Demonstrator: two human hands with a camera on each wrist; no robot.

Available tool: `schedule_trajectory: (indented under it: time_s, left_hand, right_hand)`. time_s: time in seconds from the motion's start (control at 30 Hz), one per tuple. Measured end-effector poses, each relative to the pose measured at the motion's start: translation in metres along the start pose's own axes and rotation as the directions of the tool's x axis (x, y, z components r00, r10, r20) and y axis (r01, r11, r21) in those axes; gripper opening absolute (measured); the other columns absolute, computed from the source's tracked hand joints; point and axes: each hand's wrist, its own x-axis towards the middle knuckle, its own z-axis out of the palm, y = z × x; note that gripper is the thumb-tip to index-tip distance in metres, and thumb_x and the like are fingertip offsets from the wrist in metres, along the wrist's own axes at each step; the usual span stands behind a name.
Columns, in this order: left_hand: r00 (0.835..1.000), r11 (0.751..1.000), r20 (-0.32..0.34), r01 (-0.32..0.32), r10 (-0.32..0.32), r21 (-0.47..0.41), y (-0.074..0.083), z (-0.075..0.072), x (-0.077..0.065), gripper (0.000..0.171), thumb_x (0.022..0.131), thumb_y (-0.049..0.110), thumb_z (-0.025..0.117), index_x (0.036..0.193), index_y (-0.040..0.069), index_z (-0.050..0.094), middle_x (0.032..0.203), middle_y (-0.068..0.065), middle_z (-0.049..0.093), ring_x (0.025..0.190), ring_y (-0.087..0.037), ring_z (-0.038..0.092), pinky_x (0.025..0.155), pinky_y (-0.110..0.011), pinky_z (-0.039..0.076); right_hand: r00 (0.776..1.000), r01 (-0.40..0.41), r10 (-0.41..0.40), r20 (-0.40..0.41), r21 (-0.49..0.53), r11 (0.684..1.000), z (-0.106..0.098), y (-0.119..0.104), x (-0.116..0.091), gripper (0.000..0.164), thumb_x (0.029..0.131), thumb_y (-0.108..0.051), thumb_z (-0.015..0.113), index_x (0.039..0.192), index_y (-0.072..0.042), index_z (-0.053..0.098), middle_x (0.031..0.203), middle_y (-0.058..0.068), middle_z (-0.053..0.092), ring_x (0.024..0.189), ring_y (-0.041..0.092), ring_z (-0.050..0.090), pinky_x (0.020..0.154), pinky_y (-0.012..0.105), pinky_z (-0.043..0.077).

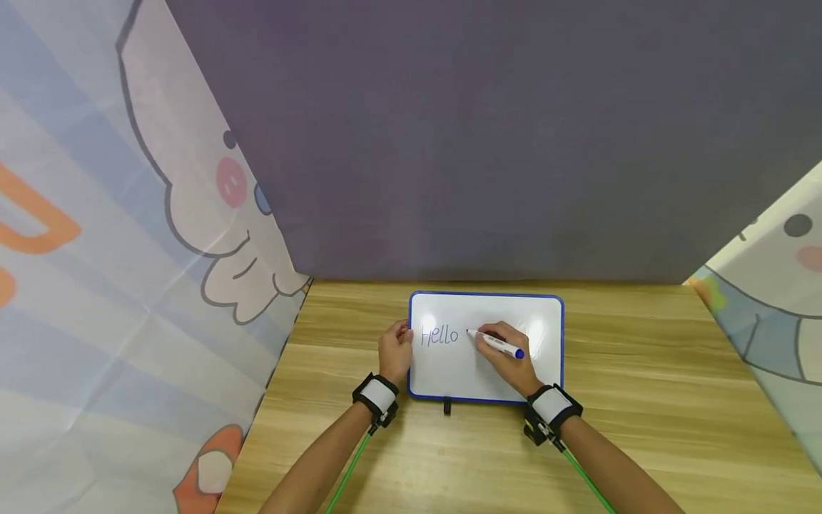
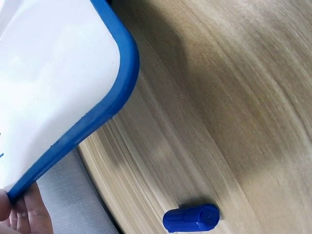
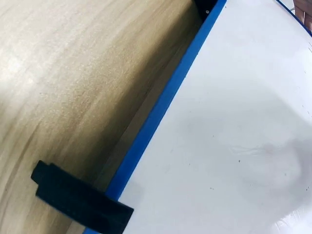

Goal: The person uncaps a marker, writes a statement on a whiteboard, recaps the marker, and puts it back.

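A small whiteboard (image 1: 449,375) with a blue frame lies before me, "Hello" (image 1: 439,335) handwritten on its left part. My left hand (image 1: 394,351) grips its left edge; the left wrist view shows the thumb on the face and curled fingers (image 2: 36,214) behind the frame. Over the middle of the board, my right hand (image 1: 510,360) pinches a marker (image 1: 497,343) with a white barrel and blue end. Its tip is at the board, just right of the word. In the right wrist view the marker is out of sight.
A blue marker cap (image 2: 191,218) lies on the wooden table (image 1: 642,371), off the board's left side. Some small black piece (image 1: 447,405) sticks out at the board's front edge. Behind the table rises a dark grey panel (image 1: 481,143); printed cartoon sheets (image 1: 148,307) flank it.
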Motion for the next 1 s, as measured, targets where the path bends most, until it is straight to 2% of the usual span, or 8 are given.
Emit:
schedule_trajectory:
  time_s: [0.13, 0.27, 0.43, 0.67, 0.87, 1.0]
  left_hand:
    - [1.000, 1.000, -0.002, -0.011, 0.011, 0.001, -0.003, 0.000, 0.000, 0.022, 0.088, -0.001, 0.055, 0.107, -0.004, 0.066, 0.093, -0.018, 0.068, 0.083, -0.024, 0.064, 0.074, -0.035, 0.055]
    - [1.000, 1.000, -0.004, -0.022, 0.022, 0.005, -0.005, 0.000, 0.001, 0.021, 0.088, -0.001, 0.055, 0.106, -0.004, 0.066, 0.091, -0.018, 0.068, 0.080, -0.023, 0.064, 0.072, -0.033, 0.054]
    - [1.000, 1.000, 0.002, 0.000, 0.000, -0.007, -0.005, 0.001, 0.001, 0.022, 0.088, 0.000, 0.055, 0.107, -0.003, 0.066, 0.093, -0.018, 0.068, 0.082, -0.024, 0.063, 0.074, -0.035, 0.054]
    - [1.000, 1.000, -0.003, -0.014, 0.014, -0.014, -0.004, 0.002, 0.002, 0.022, 0.087, -0.002, 0.055, 0.106, -0.004, 0.066, 0.092, -0.018, 0.068, 0.082, -0.023, 0.064, 0.073, -0.034, 0.055]
    - [1.000, 1.000, -0.005, 0.000, 0.000, -0.003, -0.003, 0.002, 0.002, 0.023, 0.088, -0.002, 0.055, 0.107, -0.004, 0.066, 0.093, -0.018, 0.068, 0.083, -0.024, 0.064, 0.074, -0.035, 0.055]
    - [1.000, 1.000, 0.001, 0.016, -0.016, 0.000, -0.002, 0.002, 0.001, 0.023, 0.089, 0.000, 0.054, 0.109, -0.003, 0.066, 0.094, -0.018, 0.069, 0.084, -0.024, 0.065, 0.075, -0.036, 0.055]
  right_hand:
    - [0.999, -0.022, 0.023, 0.031, -0.010, 1.000, -0.004, -0.013, -0.001, 0.012, 0.079, 0.000, 0.068, 0.091, 0.003, 0.068, 0.083, 0.011, 0.066, 0.074, 0.006, 0.057, 0.066, 0.014, 0.048]
    - [0.998, -0.037, 0.037, 0.055, -0.008, 0.999, -0.004, -0.016, -0.002, 0.012, 0.079, 0.001, 0.068, 0.090, 0.004, 0.068, 0.082, 0.011, 0.066, 0.074, 0.011, 0.059, 0.065, 0.014, 0.048]
    - [0.998, -0.038, 0.038, 0.055, 0.006, 0.999, -0.004, -0.015, -0.002, 0.012, 0.078, 0.002, 0.068, 0.090, 0.004, 0.068, 0.082, 0.011, 0.066, 0.073, 0.012, 0.059, 0.064, 0.015, 0.049]
    - [0.997, -0.039, 0.038, 0.061, 0.013, 0.999, -0.003, -0.012, -0.003, 0.012, 0.078, 0.000, 0.068, 0.090, 0.002, 0.068, 0.082, 0.010, 0.066, 0.072, 0.007, 0.057, 0.063, 0.016, 0.049]
    - [0.996, -0.016, 0.013, 0.088, 0.040, 0.999, -0.006, -0.010, -0.006, 0.011, 0.077, 0.003, 0.069, 0.088, 0.003, 0.068, 0.082, 0.011, 0.067, 0.072, 0.012, 0.058, 0.062, 0.016, 0.049]
    - [0.997, -0.005, 0.002, 0.078, 0.038, 0.999, -0.006, -0.007, -0.007, 0.011, 0.076, 0.003, 0.069, 0.087, 0.002, 0.068, 0.082, 0.011, 0.067, 0.072, 0.013, 0.059, 0.062, 0.015, 0.049]
